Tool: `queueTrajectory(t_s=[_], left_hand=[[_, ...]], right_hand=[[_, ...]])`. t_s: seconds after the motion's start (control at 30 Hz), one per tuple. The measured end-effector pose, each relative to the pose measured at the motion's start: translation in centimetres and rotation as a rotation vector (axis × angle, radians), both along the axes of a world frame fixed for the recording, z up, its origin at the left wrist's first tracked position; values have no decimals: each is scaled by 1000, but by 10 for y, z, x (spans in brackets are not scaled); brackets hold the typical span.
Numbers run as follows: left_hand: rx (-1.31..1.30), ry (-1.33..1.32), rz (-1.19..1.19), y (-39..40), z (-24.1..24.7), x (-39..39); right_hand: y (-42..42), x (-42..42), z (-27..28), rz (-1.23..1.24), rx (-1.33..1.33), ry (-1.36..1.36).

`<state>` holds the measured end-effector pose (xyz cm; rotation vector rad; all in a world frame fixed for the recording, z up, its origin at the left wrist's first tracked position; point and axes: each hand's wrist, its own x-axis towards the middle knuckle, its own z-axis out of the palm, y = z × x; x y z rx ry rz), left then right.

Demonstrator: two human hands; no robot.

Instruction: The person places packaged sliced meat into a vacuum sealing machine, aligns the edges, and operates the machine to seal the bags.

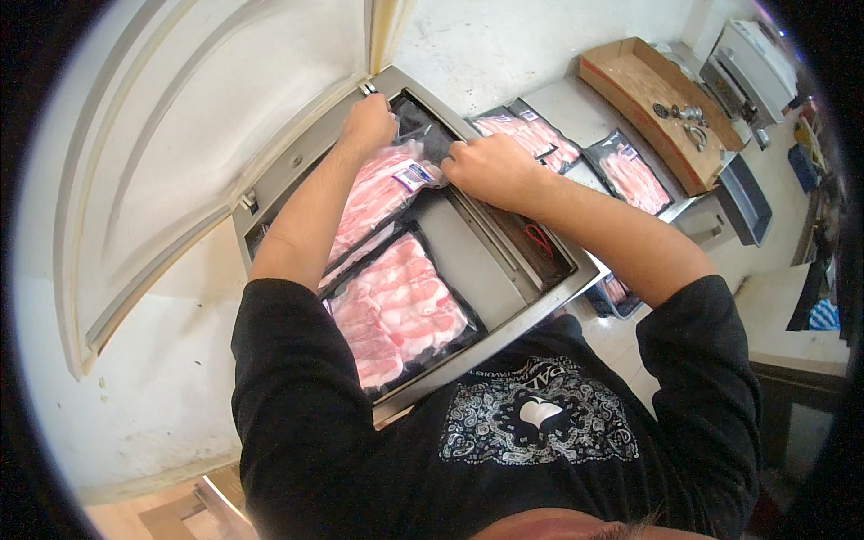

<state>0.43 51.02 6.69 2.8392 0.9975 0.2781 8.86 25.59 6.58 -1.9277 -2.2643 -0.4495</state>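
A chamber vacuum sealer stands before me with its pale lid raised. Inside its chamber, a plastic bag of sliced raw meat bears a printed label. My left hand pinches the far left part of the bag's mouth, close to the rim of the chamber. At the opposite corner, the fingers of my right hand are closed on the clear plastic. A second bag of meat slices lies flat nearer my body, apart from both hands. My left forearm hides part of the first bag.
More bagged meat lies on a metal table to the right, with another pack beside it. A cardboard tray there holds metal machine parts. Past the table edge is a dark plastic tray. A red cord loop lies in the chamber's right corner.
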Motion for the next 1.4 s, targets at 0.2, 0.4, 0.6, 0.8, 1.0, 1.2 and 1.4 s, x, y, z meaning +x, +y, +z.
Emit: queueTrajectory(t_s=[0.2, 0.4, 0.6, 0.8, 1.0, 1.2, 1.4], left_hand=[[58, 44, -61, 8, 0, 8], [138, 98, -57, 0, -6, 9], [276, 45, -119, -7, -2, 3], [209, 51, -249, -30, 12, 5], [44, 67, -398, -38, -3, -2], [64, 137, -545, -42, -17, 10], [-59, 261, -354, -65, -14, -6]], right_hand=[[-1, 1, 0, 22, -19, -38], [3, -5, 5, 37, -17, -58], [0, -11, 9, -22, -7, -41], [-31, -3, 32, -159, 1, 135], [-131, 88, 59, -287, 224, 712], [-269, 191, -48, -805, 43, 908], [-346, 245, -172, -1061, -164, 958]])
